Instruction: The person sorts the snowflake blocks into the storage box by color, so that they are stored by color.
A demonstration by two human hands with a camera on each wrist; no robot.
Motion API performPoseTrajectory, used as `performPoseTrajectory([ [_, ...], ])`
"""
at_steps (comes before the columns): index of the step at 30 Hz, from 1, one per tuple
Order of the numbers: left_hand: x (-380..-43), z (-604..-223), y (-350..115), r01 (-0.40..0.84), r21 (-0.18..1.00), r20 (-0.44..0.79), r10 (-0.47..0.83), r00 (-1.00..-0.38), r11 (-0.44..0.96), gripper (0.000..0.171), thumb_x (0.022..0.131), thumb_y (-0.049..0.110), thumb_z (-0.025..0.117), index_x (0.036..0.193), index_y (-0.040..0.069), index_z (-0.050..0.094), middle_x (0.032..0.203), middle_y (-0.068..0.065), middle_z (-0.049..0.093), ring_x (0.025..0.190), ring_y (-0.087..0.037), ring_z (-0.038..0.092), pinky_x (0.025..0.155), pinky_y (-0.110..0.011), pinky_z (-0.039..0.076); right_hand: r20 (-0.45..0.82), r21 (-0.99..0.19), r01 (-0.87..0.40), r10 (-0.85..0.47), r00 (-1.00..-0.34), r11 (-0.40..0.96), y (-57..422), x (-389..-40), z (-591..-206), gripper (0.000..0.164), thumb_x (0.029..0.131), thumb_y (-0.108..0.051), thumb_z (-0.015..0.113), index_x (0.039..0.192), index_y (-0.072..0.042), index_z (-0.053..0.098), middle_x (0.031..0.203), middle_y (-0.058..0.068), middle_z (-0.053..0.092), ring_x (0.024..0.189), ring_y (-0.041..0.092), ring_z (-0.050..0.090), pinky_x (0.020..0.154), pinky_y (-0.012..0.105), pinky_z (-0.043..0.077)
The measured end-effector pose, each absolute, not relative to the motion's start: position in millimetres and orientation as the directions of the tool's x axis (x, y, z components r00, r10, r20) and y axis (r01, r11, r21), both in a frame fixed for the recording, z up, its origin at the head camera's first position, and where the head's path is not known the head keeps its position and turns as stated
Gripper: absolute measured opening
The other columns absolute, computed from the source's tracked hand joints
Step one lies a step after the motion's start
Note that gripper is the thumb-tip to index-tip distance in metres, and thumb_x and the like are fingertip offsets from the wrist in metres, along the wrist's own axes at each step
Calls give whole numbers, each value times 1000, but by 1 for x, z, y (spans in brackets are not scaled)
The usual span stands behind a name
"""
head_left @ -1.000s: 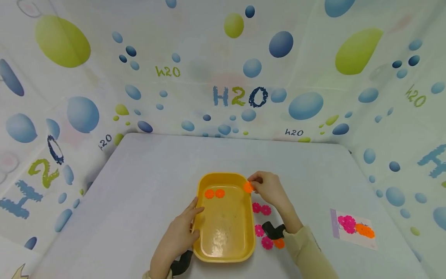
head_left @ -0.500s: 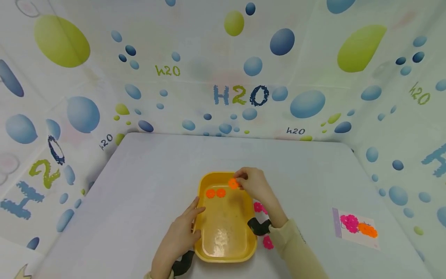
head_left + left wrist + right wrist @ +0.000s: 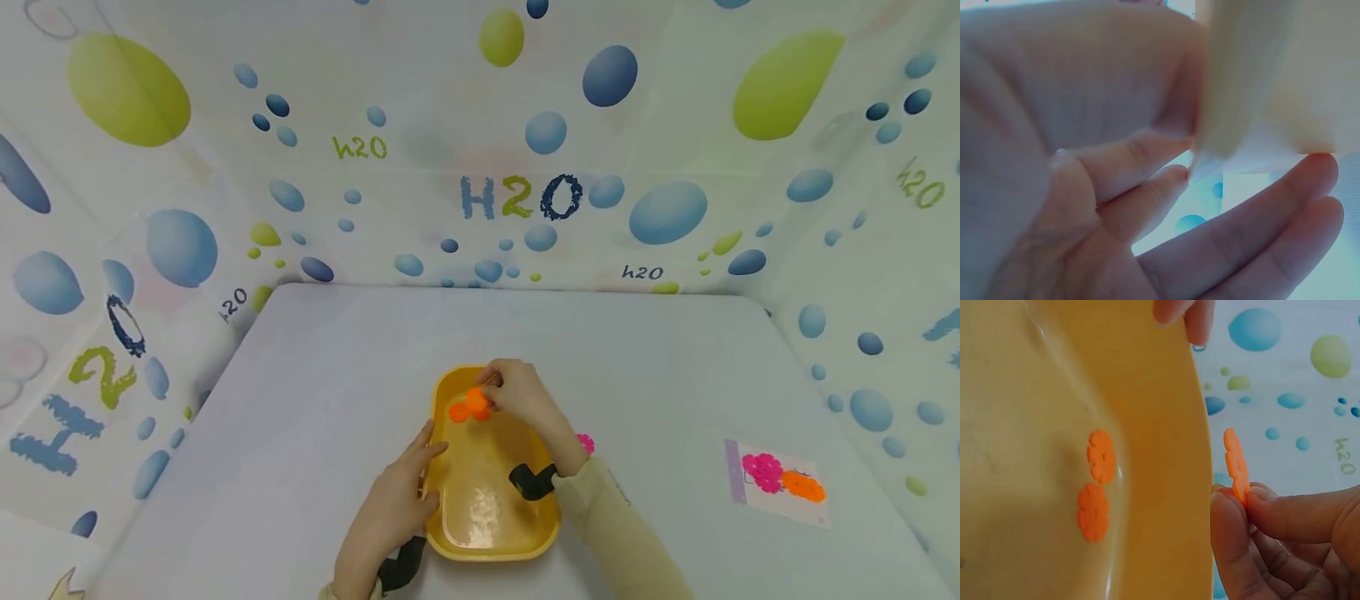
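Note:
My left hand [image 3: 393,504] holds the left side of a yellow plastic tray [image 3: 468,483], with fingertips over its rim. In the left wrist view, some of its fingers [image 3: 1229,253] extend below the tray wall. Between thumb and fingers, my right hand [image 3: 521,400] pinches an orange flower-shaped disc [image 3: 1236,464] above the tray's far part. Notches show along the disc's edge. On the tray floor lie two similar orange discs, one [image 3: 1102,456] beside the other [image 3: 1093,512]; in the head view the held disc partly covers one of them.
A pink flower-shaped disc [image 3: 586,443] shows on the white table [image 3: 337,375] past my right wrist; my forearm hides the area nearer me. Farther right lies a card [image 3: 780,510] with pink and orange flower shapes. A bubble-patterned sheet [image 3: 420,183] surrounds the table.
My right hand has carried the orange disc left, from over the tray's right rim to above the two discs inside. The left hand keeps its hold on the tray. The head view has shifted slightly.

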State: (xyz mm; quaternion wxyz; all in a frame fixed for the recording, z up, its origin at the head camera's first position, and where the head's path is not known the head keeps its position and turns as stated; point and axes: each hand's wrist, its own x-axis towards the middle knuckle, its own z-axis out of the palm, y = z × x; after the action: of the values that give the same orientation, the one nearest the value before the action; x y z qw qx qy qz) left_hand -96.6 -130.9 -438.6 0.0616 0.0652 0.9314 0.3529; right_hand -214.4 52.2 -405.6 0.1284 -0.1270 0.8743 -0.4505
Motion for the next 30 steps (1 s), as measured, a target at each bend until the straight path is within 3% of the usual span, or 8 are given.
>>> performPoseTrajectory([
  [11,-97,-436,-129,72,671,-70,159,-985,738,57,76,-4,65,132,5,58,158,-8,32,73,-11,52,58,-18,42,-208,-804,-46,-354,-912,593,37,-215,-416,15,92,-3,58,102,0,68,79,10,66,74,33,68,60,25,53],
  [21,-95,-439,-127,91,668,-43,160,-986,738,57,75,-3,65,131,4,59,157,-8,34,72,-9,52,58,-18,42,-248,-771,-22,-332,-910,637,30,-216,-428,12,89,-2,60,97,-2,69,77,8,68,63,18,63,59,23,53],
  [30,-94,-436,-130,84,663,-44,150,-988,744,57,75,-3,66,132,6,59,158,-6,34,77,-12,56,61,-19,43,-256,-743,-31,-327,-910,668,27,-217,-434,14,88,-1,59,97,-3,70,76,6,68,61,15,60,59,23,52],
])
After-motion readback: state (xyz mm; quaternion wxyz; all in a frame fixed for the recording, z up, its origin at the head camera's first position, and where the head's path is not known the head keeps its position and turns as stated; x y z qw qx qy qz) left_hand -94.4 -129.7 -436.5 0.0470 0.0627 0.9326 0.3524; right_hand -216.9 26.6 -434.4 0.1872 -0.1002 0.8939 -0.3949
